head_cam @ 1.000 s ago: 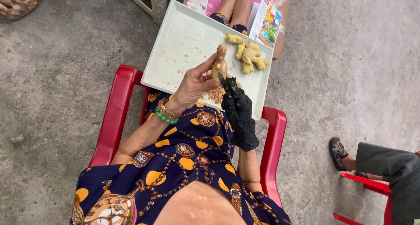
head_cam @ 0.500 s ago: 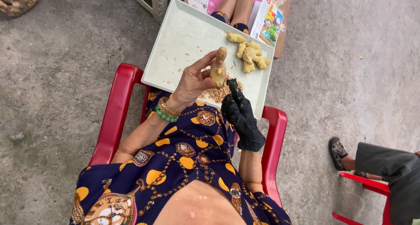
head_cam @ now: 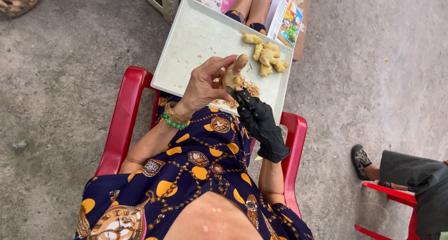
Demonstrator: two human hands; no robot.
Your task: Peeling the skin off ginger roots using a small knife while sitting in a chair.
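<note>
From my feed: left hand (head_cam: 201, 85) is pinched closed around a ginger piece (head_cam: 232, 74), held just above the near edge of the white tray (head_cam: 196, 39). Long axis points up and away, toward the peeled ginger pile (head_cam: 267, 57). Gloved right hand (head_cam: 260, 123) sits at its lower end, fist closed; can't tell what it holds. Left wrist bent inward.

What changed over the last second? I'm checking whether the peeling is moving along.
Very little. The left hand turned the ginger root slightly, its tip now leaning more to the right, and kept its grip. The black-gloved right hand stayed pressed at the root's lower end. The peeled ginger pieces, the peel scraps and the pale tray lie as before.
</note>
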